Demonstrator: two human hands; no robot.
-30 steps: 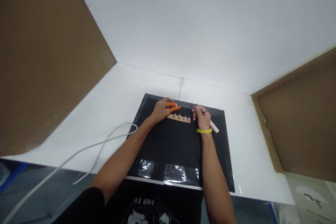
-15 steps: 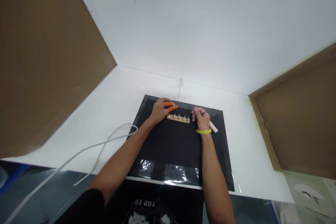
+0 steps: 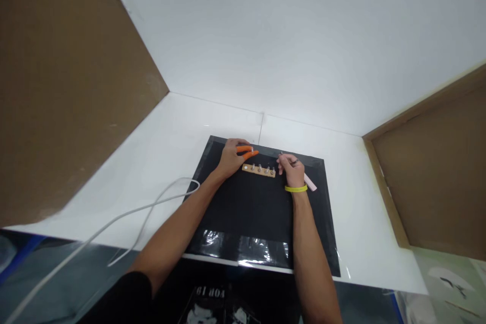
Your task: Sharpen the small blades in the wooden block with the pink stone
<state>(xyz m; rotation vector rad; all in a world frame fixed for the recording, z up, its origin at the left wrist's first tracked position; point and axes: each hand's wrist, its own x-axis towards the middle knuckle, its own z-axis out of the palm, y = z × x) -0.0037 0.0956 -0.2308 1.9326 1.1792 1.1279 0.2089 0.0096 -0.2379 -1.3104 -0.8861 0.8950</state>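
Note:
A small wooden block (image 3: 258, 171) with several metal screws standing in it lies on a black mat (image 3: 258, 212). My left hand (image 3: 232, 158) rests at the block's left end, fingers curled, with orange covers on two fingertips (image 3: 248, 151). My right hand (image 3: 291, 169) sits at the block's right end, closed on a thin tool with a pale pink handle (image 3: 309, 182) that sticks out to the right of the hand. A yellow band (image 3: 295, 189) circles my right wrist.
The mat lies on a white table (image 3: 167, 162) with a white back wall. Brown boards (image 3: 68, 86) stand at the left and at the right (image 3: 436, 172). A white cable (image 3: 144, 210) loops over the table's left front. Glossy film (image 3: 243, 248) covers the mat's near edge.
Both hands stay at the block with only slight shifts; the view has moved a little.

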